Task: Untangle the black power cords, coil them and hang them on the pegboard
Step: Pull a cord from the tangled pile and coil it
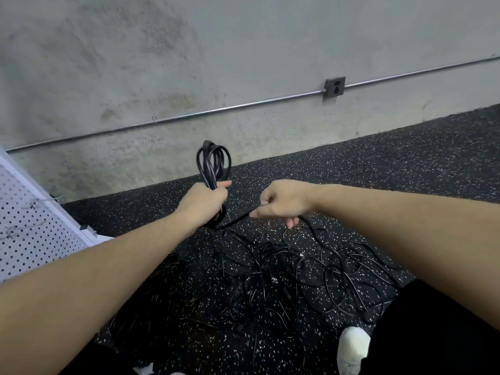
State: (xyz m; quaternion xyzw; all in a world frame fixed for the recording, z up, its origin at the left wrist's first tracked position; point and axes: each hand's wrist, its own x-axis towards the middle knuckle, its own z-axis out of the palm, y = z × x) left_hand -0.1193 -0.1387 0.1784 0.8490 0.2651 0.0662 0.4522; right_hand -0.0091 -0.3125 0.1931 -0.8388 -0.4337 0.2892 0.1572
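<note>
My left hand (204,201) grips a coil of black power cord (213,162), whose loops stand up above my fist. A strand of the same cord (235,221) runs from under that hand to my right hand (284,203), which pinches it with curled fingers. Below both hands a tangle of black cords (278,282) lies spread on the speckled black floor (405,163). The white pegboard (32,228) with metal hooks stands at the left edge.
A concrete wall (216,50) rises behind, with a metal conduit (216,109) and an outlet box (335,87). My white shoe (353,349) and black trouser leg (433,334) are at the bottom right.
</note>
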